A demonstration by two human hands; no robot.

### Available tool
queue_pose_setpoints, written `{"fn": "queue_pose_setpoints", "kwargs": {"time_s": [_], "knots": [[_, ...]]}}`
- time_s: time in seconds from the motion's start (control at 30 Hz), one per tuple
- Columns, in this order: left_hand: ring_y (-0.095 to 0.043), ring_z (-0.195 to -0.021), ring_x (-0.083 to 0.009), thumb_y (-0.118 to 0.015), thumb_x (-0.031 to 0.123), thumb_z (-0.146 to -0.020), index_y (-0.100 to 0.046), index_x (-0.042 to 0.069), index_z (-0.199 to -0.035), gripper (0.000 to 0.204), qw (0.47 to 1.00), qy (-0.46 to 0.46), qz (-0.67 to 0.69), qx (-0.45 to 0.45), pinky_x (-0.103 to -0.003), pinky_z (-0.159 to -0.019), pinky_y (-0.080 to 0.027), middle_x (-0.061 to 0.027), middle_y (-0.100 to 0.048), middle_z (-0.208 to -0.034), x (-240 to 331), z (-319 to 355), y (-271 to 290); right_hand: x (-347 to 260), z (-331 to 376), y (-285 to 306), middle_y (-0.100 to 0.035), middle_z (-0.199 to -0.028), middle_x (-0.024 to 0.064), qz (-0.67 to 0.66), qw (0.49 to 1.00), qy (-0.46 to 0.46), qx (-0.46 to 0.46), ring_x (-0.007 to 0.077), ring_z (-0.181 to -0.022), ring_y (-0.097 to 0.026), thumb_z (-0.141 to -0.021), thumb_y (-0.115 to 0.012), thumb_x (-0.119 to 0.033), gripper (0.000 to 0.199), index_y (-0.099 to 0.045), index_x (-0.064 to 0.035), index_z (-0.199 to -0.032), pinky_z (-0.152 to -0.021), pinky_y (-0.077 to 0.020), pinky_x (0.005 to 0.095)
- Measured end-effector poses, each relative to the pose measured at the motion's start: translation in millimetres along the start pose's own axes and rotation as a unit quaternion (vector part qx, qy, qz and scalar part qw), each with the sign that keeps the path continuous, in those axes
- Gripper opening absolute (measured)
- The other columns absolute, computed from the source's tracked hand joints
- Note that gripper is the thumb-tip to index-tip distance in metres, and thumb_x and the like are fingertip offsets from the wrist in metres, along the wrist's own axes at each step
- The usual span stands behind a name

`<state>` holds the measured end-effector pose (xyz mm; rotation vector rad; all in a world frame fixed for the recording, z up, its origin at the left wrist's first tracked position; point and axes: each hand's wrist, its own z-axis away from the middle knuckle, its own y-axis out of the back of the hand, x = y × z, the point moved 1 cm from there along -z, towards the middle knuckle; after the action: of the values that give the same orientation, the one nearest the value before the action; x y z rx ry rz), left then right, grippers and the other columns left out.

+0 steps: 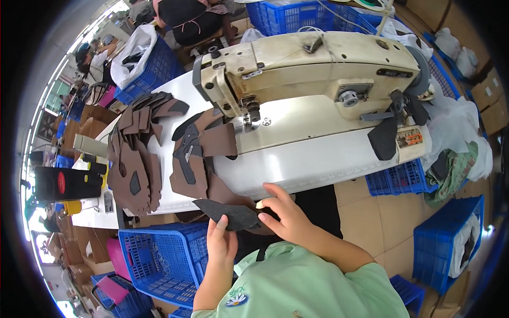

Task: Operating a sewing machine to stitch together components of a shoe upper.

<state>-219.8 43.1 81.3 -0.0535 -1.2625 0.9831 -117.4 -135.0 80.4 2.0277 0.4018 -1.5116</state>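
Dark piece (237,213) between left hand (221,243), pinching it, and right hand (287,216), grip unclear.

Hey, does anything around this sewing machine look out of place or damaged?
Green patterned cloth hangs rumpled at the right end of a blue crate, looking untidy. Dark stains mark the sewing machine, probably wear.

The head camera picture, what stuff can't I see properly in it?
Left hand: in the head view, some fingertips hide behind the dark grey, pointed flat piece.
Cream metal sewing machine: head view; its needle tip is too small.
Person in black: head view; upper part cut off by the top edge.
Blue plastic crate at far right: head view; its walls hide most of what it holds.
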Motion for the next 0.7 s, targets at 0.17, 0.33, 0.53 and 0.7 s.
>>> {"fn": "queue_pose_setpoints", "kwargs": {"time_s": [0.17,0.33,0.53,0.7], "knots": [[-0.055,-0.119,-0.0251,-0.062,0.010,-0.094,-0.055,0.005,-0.123,0.031,0.996,0.016,0.076,-0.036,-0.044,-0.108,-0.038,-0.0092,-0.059,-0.125,-11.2,14.1,-9.4,7.1,-12.6,5.7,-0.066,-0.091,0.0088,-0.036,0.996,-0.074,0.029,0.0168,-0.081,-0.067,-0.090,-0.061,0.001,0.024,-0.054,-0.0036,-0.113,-0.075,-0.0531,0.0291],[-0.051,-0.125,-0.0265,-0.064,0.013,-0.093,-0.051,0.005,-0.129,0.039,0.984,0.069,0.116,-0.116,-0.046,-0.111,-0.035,-0.0085,-0.058,-0.128,-28.2,0.8,-43.8,14.0,-61.0,46.1,-0.063,-0.086,0.0121,0.111,0.985,0.029,0.131,0.0264,-0.077,-0.064,-0.088,-0.057,0.001,0.013,-0.057,-0.0032,-0.100,-0.070,-0.0506,0.0350],[-0.055,-0.122,-0.0273,-0.061,0.014,-0.094,-0.053,0.001,-0.126,0.035,0.968,0.119,0.144,-0.168,-0.044,-0.110,-0.038,-0.0125,-0.061,-0.126,-37.5,-62.0,-83.1,39.7,-111.3,69.7,-0.066,-0.098,0.0118,0.332,0.931,0.079,0.127,0.0319,-0.098,-0.061,-0.085,-0.062,-0.004,0.009,-0.063,-0.0045,-0.094,-0.091,-0.0437,0.0463],[-0.063,-0.106,-0.0205,-0.061,0.007,-0.091,-0.059,-0.002,-0.121,0.032,0.948,0.154,-0.152,-0.231,-0.035,-0.097,-0.048,-0.0097,-0.066,-0.116,29.0,-74.9,-76.8,44.7,-90.7,37.9,-0.046,-0.145,0.0153,0.499,0.863,-0.053,0.059,0.0343,-0.134,-0.041,-0.082,-0.072,-0.034,0.063,-0.053,-0.0072,-0.136,-0.108,-0.0280,0.0583]]}}
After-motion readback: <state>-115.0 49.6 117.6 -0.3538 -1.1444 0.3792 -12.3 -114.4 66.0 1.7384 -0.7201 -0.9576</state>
